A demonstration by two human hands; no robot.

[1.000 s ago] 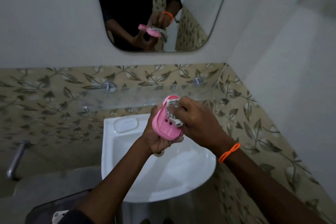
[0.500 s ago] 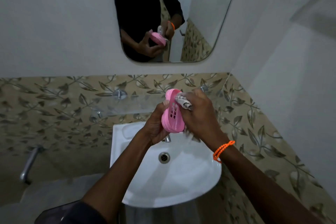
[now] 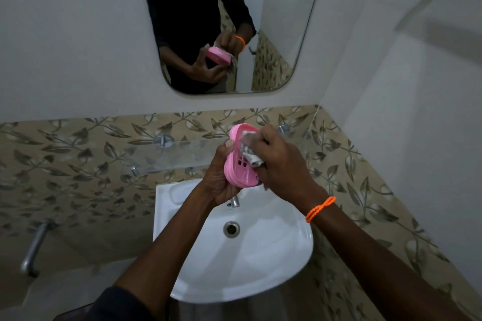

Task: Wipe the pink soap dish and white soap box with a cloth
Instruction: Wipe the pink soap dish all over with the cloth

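Holding the pink soap dish (image 3: 240,161) upright above the basin (image 3: 292,255) back edge, your left hand (image 3: 217,180) is cradling its back while your right hand (image 3: 283,167) is pressing the cloth (image 3: 249,148) into its hollow, long axis running up-down.

Soap dish (image 3: 238,164) between both hands, cloth (image 3: 249,150) in it, above the basin (image 3: 273,263).

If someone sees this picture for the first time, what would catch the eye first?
Probably the pink soap dish, held upright in the left hand above the white sink, while the right hand presses a cloth into it. Next, the orange bracelet on the right wrist.
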